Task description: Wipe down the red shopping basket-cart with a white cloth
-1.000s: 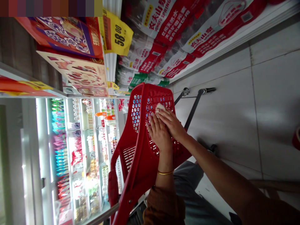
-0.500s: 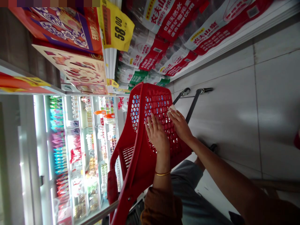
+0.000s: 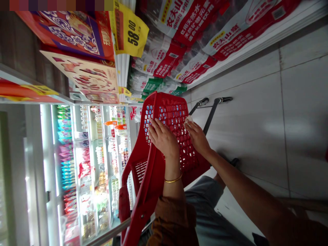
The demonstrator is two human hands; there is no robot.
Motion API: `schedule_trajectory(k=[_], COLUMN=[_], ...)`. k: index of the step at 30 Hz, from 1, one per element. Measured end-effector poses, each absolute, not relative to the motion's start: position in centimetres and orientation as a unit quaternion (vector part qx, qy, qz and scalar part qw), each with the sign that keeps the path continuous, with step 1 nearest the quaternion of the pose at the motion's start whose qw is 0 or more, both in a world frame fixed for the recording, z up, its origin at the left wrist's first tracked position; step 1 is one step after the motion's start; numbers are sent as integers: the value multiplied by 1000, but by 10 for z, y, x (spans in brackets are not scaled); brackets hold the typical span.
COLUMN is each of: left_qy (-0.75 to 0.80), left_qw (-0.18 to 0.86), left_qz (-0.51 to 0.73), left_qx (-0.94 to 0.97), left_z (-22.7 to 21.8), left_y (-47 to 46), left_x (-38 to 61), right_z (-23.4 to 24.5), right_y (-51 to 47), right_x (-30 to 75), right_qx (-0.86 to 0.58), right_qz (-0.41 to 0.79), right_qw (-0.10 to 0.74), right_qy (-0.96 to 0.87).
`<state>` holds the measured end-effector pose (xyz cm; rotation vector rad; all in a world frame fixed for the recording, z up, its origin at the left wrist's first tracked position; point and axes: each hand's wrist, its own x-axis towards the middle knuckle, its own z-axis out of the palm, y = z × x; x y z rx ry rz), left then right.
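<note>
A red plastic shopping basket (image 3: 143,191) with a mesh wall stands tilted in front of me, its black pull handle (image 3: 213,112) stretched out over the floor. My left hand (image 3: 164,138), with a gold bangle on the wrist, lies on the mesh wall with its fingers stretched toward the rim. My right hand (image 3: 197,136) presses a small white cloth (image 3: 188,119) against the mesh close to the basket's far edge, fingers pinched on it.
A lit glass-door cooler (image 3: 84,171) full of packaged goods is on one side. Shelves hold red gift boxes (image 3: 74,34), a yellow 58.00 price tag (image 3: 129,32) and shrink-wrapped packs of bottled water (image 3: 194,41). Grey floor tiles (image 3: 282,119) lie beyond the basket.
My right hand with the cloth has slid from the middle of the mesh toward the basket's far edge. My left hand has shifted across the wall toward the rim.
</note>
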<state>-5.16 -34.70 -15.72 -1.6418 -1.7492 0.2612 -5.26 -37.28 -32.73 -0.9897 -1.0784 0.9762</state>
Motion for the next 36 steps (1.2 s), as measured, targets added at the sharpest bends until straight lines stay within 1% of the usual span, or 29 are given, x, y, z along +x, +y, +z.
schedule_trajectory(k=[5,9,16,19,22,26,29,36], left_qy=[-685,-681,-665,-662,-637,-619,-625,-680], left_qw=[366,372,381,388,421,448,446,388], left_qz=[50,32,20,9,-4,-1,2,0], left_qx=[-628,-630,-642,-641,-645,-645,-641,-623], left_z=[-164,-167,-167,-167,-168,-169,-168,-167], left_y=[-343,-344,-349,-351,-353,-354,-357,-374], left_x=[-54,-57,-49,-45,-45,-47,-47,-46], right_z=[-321,-313,-276,-261,-253,-255,-264,-284], right_y=[-372,-370,-357,-351,-347,-346,-349,-370], right_x=[-51,-47,-24,-13,-8,-12,-18,-28], right_qx=[-438,-436,-429,-415,-405,-421,-439,-466], right_qz=[421,396,364,351,343,337,325,344], right_qw=[645,670,687,680,661,639,638,638], right_qy=[-464,-451,-459,-492,-530,-549,-542,-507])
